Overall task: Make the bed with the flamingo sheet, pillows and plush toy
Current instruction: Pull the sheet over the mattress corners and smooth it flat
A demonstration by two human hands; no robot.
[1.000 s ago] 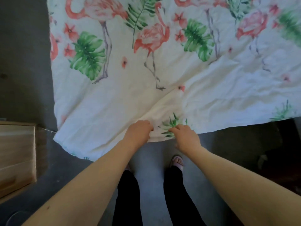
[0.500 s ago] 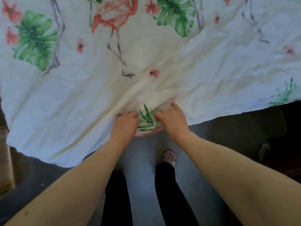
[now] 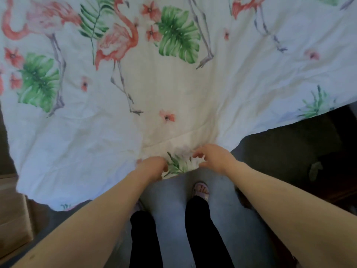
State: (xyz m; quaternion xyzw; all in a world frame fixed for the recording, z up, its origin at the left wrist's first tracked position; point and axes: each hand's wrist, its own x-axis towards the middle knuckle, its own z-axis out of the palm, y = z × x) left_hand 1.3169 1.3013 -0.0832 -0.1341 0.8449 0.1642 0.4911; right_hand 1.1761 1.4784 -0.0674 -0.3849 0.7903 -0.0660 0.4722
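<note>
Spreading across the frame from 9 to 3 o'clock, white cotton flamingo sheet with pink birds and green leaves [image 3: 173, 93], near edge hanging at 6 o'clock. Left hand [image 3: 152, 168] curled shut, pinching that hem. Right hand [image 3: 214, 158] fingers loosely spread, touching fabric. Grey floor [image 3: 173, 194], 2 black-trousered legs [image 3: 201, 229] below; light wooden furniture [image 3: 11, 209] at 8 o'clock.

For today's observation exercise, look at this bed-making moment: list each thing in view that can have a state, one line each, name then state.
flamingo sheet: spread out, wrinkled, near edge lifted and bunched at the hands.
left hand: closed on the sheet's edge.
right hand: fingers spread open, at the sheet's edge, grip not clear.
sandalled foot: planted on the grey floor.
wooden furniture: at far left, partly out of frame.
</note>
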